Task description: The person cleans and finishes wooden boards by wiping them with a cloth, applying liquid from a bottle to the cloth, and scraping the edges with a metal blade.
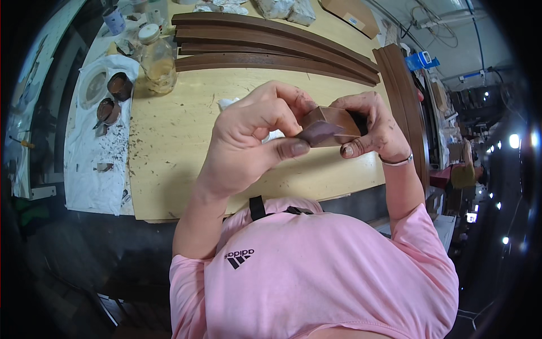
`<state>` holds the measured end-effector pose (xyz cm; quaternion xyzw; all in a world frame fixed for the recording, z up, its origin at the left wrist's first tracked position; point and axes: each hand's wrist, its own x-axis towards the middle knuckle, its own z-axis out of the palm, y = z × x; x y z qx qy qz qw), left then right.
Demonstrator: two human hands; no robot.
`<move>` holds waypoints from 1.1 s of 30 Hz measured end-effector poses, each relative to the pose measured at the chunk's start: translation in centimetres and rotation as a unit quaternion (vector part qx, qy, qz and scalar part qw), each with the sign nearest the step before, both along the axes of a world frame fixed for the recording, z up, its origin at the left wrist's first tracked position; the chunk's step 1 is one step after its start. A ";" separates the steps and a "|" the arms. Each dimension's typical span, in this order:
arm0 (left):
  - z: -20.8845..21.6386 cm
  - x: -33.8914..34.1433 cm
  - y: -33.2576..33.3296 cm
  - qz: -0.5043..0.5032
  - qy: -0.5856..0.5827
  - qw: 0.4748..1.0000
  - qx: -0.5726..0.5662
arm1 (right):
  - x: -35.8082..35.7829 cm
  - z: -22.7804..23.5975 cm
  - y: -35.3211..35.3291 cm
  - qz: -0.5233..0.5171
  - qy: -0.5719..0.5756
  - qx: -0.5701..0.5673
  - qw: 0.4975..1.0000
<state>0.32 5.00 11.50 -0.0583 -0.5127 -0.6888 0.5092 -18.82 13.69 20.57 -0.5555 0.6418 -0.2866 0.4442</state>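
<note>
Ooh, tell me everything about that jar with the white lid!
The jar looks clear, plastic or glass, with a round white lid on. Something yellowish shows low inside; I can't tell what. It stands upright on the pale table, beside the white cloth and near the brown strips. Nobody is touching it.

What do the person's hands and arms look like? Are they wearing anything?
The left hand and right hand wear no gloves. Dark smudges mark the right thumb. A thin, pale bracelet circles the right wrist. Short pink sleeves leave both forearms uncovered.
</note>
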 end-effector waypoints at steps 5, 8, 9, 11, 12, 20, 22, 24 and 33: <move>-0.3 0.6 -0.4 0.025 -0.083 0.993 0.076 | 0.2 0.1 0.1 0.005 0.008 0.003 1.000; -0.6 0.9 -0.5 -0.007 -0.040 0.992 0.121 | 0.1 0.0 -0.1 0.005 0.007 0.010 1.000; -0.3 1.0 -0.3 -0.007 -0.040 0.992 0.121 | 0.1 -0.2 0.0 0.006 0.006 0.011 1.000; 0.4 1.2 0.0 -0.027 -0.097 0.993 0.064 | 0.0 -0.4 0.1 0.002 0.021 0.011 1.000; 0.0 1.3 -0.5 0.053 -0.178 0.982 0.028 | 0.2 -0.3 0.2 0.001 0.021 0.011 1.000; -11.6 4.0 -3.8 0.348 -0.506 0.788 0.046 | 1.3 -1.7 1.0 -0.004 0.134 -0.177 0.975; -11.2 3.9 -3.2 0.314 -0.467 0.824 0.069 | 1.3 -2.3 1.1 -0.005 0.132 -0.186 0.974; -9.7 3.6 -2.5 0.249 -0.377 0.885 0.115 | 1.4 -2.9 1.2 -0.004 0.129 -0.196 0.972; -1.3 0.7 2.0 -0.156 -0.104 0.949 0.254 | 2.6 -4.6 2.1 -0.022 0.227 -0.284 0.931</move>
